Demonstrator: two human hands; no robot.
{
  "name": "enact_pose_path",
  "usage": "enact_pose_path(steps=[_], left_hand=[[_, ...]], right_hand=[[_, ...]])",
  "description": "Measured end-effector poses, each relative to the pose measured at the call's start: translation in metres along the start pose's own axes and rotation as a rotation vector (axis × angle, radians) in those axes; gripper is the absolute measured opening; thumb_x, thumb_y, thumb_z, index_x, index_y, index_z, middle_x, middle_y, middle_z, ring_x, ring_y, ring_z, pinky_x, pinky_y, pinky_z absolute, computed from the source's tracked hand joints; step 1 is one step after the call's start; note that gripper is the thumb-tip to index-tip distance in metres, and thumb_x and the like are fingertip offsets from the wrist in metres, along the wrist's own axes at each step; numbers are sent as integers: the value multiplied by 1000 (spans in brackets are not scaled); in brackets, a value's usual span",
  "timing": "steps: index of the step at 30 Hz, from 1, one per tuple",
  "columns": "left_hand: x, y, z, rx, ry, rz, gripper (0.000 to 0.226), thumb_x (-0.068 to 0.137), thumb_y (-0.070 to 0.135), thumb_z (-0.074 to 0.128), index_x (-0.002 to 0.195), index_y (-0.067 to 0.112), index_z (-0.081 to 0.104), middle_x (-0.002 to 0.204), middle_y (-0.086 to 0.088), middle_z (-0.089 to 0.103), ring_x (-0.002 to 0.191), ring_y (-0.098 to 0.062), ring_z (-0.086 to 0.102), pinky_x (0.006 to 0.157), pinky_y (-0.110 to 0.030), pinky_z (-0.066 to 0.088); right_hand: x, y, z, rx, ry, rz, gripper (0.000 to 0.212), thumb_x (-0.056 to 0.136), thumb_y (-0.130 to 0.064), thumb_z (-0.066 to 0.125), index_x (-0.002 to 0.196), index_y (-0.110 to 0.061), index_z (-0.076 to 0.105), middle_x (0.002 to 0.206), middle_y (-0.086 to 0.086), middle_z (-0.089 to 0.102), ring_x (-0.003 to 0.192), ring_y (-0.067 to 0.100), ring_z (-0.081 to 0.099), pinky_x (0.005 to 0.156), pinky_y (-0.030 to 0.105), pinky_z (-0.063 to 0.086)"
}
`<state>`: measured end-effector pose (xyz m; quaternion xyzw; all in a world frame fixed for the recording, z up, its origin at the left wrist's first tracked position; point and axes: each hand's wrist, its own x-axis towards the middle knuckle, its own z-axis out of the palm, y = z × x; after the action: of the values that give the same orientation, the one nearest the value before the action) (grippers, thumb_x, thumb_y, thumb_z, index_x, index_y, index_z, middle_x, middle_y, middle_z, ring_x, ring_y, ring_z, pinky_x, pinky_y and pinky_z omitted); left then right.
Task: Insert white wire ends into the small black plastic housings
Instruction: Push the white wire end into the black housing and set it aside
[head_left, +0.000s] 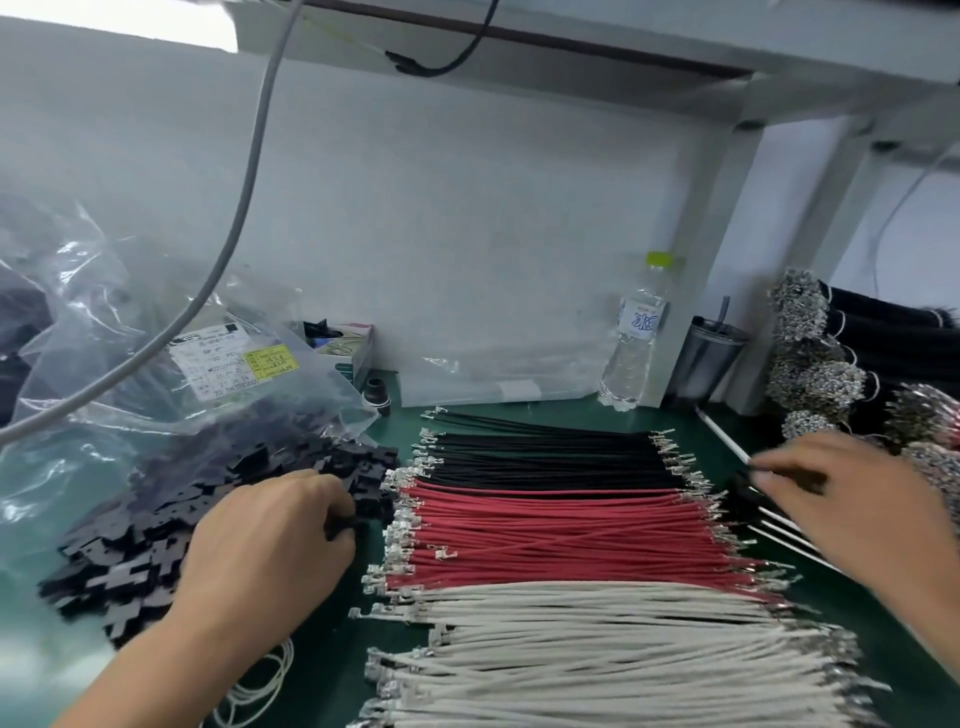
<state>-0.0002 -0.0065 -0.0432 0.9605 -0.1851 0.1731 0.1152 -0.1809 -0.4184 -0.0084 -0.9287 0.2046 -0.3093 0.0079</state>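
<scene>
Green surface (571, 410) holds white wires (623, 639) at six o'clock and black housings (156, 545) at nine — sorted for reach. Left hand (270, 551) pinches one housing; right hand (852, 499), blurred, grip unclear.

Clear plastic bag (171, 332), left of bench: white printed label (218, 366) carrying partly legible characters, among them "PC" and a bottom line beginning "70-58"; remaining lines too blurred to read with confidence. Small yellow sticker (271, 359) on same label: printing present, illegible. Water bottle (635, 332) against back wall: white wrapper with blue characters, apparently Chinese, not readable for certain. Small carton (347, 345) behind bag: printing too blurred to read. No other legible markings found.
</scene>
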Motion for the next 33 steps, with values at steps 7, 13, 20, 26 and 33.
enact_pose_path(steps=[7, 13, 20, 26, 33], left_hand=[[-6, -2, 4, -236, 162, 26, 27, 74, 18, 87, 98, 28, 82, 88, 16, 68, 63, -18, 68, 50, -21, 41], [-5, 0, 7, -377, 164, 115, 26, 75, 13, 87, 98, 25, 82, 88, 17, 61, 58, -8, 62, 46, -13, 36], [-8, 3, 6, -403, 191, 130, 23, 84, 13, 81, 104, 25, 80, 96, 18, 68, 70, -8, 67, 53, -29, 58], [-9, 5, 4, -415, 194, 127, 26, 84, 12, 81, 107, 25, 79, 94, 19, 69, 68, -8, 67, 56, -30, 58], [-9, 6, 4, -493, 188, 142, 30, 82, 10, 83, 109, 22, 81, 94, 19, 69, 69, -5, 66, 66, -29, 61]], right_hand=[[37, -182, 52, 325, -424, -286, 17, 92, -35, 69, 108, -35, 76, 102, -17, 67, 97, 5, 62, 89, 33, 51], [56, -203, 97, 327, -580, -213, 20, 91, -36, 72, 111, -36, 75, 113, -13, 72, 105, 7, 64, 92, 30, 50], [58, -203, 101, 265, -486, -306, 9, 91, -32, 70, 83, -35, 67, 89, -22, 58, 92, 5, 58, 79, 30, 46], [57, -203, 97, 268, -445, -363, 6, 92, -33, 70, 95, -33, 75, 93, -20, 60, 95, 6, 59, 80, 27, 42], [67, -202, 61, 194, 137, -522, 7, 97, -20, 64, 101, -17, 69, 89, -5, 64, 76, 18, 62, 58, 30, 49]])
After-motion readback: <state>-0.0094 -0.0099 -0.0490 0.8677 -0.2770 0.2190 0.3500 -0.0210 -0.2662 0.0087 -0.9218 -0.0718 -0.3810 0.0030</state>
